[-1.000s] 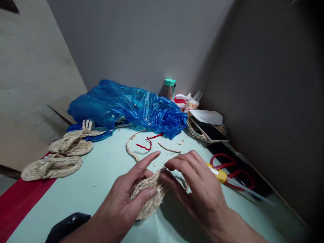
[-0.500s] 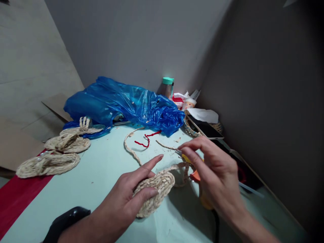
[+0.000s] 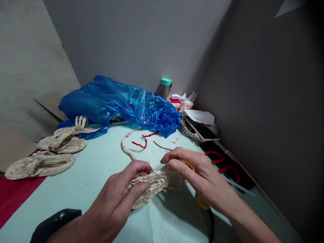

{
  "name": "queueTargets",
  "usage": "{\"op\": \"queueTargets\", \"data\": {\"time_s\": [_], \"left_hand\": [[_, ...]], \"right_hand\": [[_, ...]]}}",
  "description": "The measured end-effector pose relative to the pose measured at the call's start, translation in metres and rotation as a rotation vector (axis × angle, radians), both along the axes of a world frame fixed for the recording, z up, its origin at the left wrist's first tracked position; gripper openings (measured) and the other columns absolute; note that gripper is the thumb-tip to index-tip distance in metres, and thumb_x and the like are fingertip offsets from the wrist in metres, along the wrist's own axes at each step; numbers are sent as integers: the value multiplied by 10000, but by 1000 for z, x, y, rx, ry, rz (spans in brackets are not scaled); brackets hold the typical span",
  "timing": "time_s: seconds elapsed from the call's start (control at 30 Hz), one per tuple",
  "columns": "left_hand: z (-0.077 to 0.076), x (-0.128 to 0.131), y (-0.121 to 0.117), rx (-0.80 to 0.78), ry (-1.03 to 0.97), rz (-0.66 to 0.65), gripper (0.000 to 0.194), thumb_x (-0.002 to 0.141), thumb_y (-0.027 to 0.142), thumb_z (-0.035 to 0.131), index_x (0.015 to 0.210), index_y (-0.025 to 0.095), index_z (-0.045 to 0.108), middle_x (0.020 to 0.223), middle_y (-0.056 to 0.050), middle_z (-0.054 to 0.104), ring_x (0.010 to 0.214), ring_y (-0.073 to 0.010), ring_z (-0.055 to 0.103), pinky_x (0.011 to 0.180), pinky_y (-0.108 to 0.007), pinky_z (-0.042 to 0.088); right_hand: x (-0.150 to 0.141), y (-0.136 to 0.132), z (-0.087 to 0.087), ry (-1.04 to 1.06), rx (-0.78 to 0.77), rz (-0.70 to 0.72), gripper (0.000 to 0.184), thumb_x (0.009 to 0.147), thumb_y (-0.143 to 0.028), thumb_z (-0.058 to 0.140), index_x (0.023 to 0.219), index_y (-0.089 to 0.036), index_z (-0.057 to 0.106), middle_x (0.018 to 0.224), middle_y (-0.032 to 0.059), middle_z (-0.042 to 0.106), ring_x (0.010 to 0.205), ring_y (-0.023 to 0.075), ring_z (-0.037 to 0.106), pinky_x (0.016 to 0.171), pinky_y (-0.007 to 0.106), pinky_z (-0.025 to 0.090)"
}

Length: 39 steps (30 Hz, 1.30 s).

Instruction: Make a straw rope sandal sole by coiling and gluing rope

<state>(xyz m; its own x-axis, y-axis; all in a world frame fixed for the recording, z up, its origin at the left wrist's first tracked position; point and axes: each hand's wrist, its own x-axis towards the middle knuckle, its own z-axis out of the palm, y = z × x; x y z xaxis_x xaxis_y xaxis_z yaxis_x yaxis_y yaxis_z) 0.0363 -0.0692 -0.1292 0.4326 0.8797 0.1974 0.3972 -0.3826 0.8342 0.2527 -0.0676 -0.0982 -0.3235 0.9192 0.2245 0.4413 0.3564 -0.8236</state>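
Observation:
My left hand [image 3: 118,195] grips a small oval sole of braided straw [image 3: 149,185] on the pale green table [image 3: 96,168], thumb under its near edge and fingers curled over the top. A loose braid tail [image 3: 126,145] runs from the sole toward the back. My right hand [image 3: 199,175] is closed around a yellow and orange glue gun [image 3: 202,203], its front end at the sole's right edge. The gun's black cord [image 3: 211,222] drops toward me. The gun's tip is hidden behind my fingers.
Finished straw sandals [image 3: 40,165] lie at the left beside a red strip [image 3: 15,195]. A blue plastic bag [image 3: 118,104], red yarn [image 3: 141,140], a green-capped bottle [image 3: 165,88], a phone [image 3: 202,130] on a basket and red scissors [image 3: 222,165] crowd the back and right, against the walls.
My right hand left the sole, took up the glue gun and came back to the sole's right edge. My left index finger, stretched out before, now curls onto the sole.

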Motion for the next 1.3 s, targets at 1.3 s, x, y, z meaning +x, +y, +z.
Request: {"op": "queueTargets", "data": {"time_s": [1.3], "left_hand": [[6, -2, 8, -498, -473, 159, 252, 809, 365, 705, 1029, 259, 769, 1066, -28, 781, 974, -234, 693, 831, -264, 517]], "right_hand": [[2, 2, -11, 21, 326, 61, 266, 931, -151, 614, 1173, -239, 548, 1093, 33, 592, 1008, 180, 537, 879, 293, 440]]}}
